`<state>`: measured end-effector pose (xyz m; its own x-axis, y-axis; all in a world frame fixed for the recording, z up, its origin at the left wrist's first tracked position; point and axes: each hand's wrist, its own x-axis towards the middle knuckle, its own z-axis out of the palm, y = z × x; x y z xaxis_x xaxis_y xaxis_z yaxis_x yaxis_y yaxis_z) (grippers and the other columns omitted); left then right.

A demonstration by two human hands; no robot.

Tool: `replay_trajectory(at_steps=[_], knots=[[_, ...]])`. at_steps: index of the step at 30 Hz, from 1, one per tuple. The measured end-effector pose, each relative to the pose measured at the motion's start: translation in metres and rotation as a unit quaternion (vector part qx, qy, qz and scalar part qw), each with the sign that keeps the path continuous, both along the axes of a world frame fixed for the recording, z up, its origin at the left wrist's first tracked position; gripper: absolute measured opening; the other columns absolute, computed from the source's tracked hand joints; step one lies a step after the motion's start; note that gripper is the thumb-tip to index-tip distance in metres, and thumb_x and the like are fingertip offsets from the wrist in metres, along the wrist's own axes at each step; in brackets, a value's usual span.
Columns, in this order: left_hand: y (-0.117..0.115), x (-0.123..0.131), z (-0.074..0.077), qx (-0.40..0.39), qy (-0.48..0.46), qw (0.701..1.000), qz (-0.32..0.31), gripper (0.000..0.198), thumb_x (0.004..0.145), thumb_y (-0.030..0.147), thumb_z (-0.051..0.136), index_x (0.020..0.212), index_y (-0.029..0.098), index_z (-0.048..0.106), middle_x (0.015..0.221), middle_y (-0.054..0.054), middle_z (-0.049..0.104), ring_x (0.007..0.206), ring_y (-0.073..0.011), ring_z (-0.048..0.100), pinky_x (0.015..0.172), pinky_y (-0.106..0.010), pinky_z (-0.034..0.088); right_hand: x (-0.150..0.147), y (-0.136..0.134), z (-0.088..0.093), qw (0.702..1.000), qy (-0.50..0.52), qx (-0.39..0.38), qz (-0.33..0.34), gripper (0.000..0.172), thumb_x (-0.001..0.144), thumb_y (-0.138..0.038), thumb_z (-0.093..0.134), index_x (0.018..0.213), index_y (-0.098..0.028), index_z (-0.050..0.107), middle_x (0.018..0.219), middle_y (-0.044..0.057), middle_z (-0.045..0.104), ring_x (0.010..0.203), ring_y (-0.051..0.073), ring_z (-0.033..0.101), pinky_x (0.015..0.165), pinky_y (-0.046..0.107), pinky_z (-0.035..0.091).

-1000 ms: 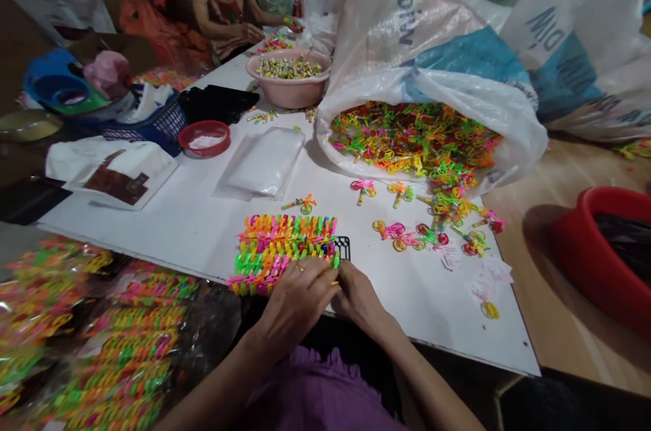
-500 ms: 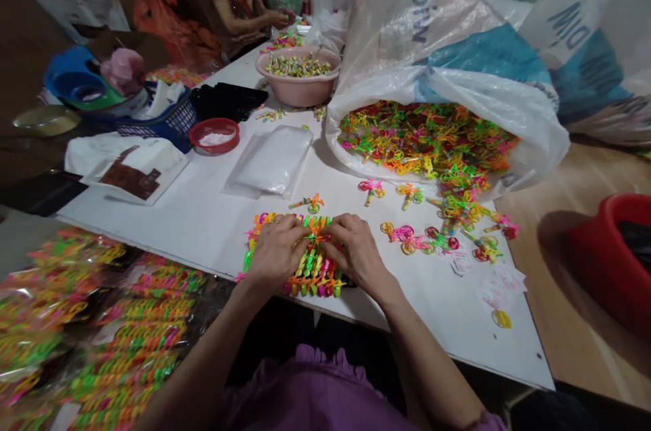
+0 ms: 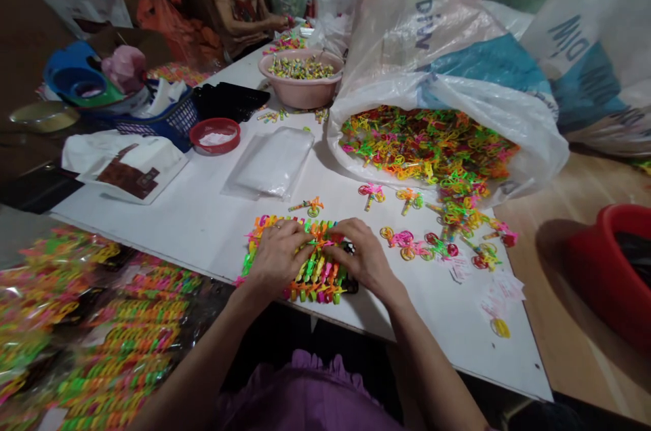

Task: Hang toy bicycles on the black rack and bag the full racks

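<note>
Near the table's front edge lies a black tray [image 3: 350, 287] with rows of small bright plastic toys [image 3: 310, 270] in orange, yellow, green and pink. My left hand [image 3: 279, 251] rests over the left part of the rows, fingers bent and fingertips together. From the right, my right hand [image 3: 360, 249] reaches over the tray's right end with thumb and fingers pinched. Between both sets of fingertips is a small orange-pink plastic toy [image 3: 321, 242] at the upper middle of the rows; its far ends are hidden by my fingers. One loose toy [image 3: 308, 205] lies just behind the tray.
A large plastic sack [image 3: 432, 146] spills more toys onto the table's right side. Behind are clear bags [image 3: 274, 163], a red dish [image 3: 215, 136], a pink basin [image 3: 300, 89] and a blue basket [image 3: 163, 120]. Packed toys [image 3: 116, 350] lie lower left. Another person [image 3: 234, 4] sits beyond.
My right hand has shifted slightly to the right, and more of the tray's black right end shows. My left hand stays nearly in place.
</note>
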<state>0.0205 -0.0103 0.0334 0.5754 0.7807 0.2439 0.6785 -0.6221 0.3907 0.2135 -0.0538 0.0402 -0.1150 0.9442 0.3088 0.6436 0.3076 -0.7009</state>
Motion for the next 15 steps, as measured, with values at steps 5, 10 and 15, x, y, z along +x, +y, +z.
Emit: replay_trajectory(at_steps=[5,10,15], knots=[[0.003,-0.012,0.005,0.001,0.0,1.0,-0.02,0.021,0.083,0.028,0.053,0.099,0.021,0.064,0.098,-0.005,0.061,0.095,-0.0194,0.055,0.085,-0.036,0.043,0.051,0.023,-0.012,0.981,-0.013,-0.052,-0.188,0.02,0.082,-0.031,0.053,0.093,-0.017,0.063,0.092,0.006,0.063,0.078,0.016,0.057,0.076,0.029,0.044],[0.012,-0.049,0.023,0.027,-0.002,0.999,0.045,0.027,0.083,0.036,0.05,0.098,0.02,0.065,0.094,-0.006,0.063,0.092,-0.0206,0.057,0.083,-0.035,0.045,0.06,0.061,-0.04,0.936,-0.162,-0.168,-0.264,0.029,0.081,-0.035,0.052,0.103,-0.015,0.058,0.099,0.009,0.062,0.085,0.02,0.058,0.073,0.03,0.042],[0.013,-0.077,0.039,0.017,0.012,0.991,0.13,0.028,0.082,0.038,0.048,0.096,0.02,0.065,0.092,-0.005,0.064,0.088,-0.0198,0.058,0.08,-0.033,0.046,0.051,0.061,-0.045,0.911,-0.226,-0.206,-0.275,0.025,0.084,-0.029,0.047,0.104,-0.016,0.055,0.1,0.011,0.062,0.088,0.022,0.058,0.069,0.029,0.04]])
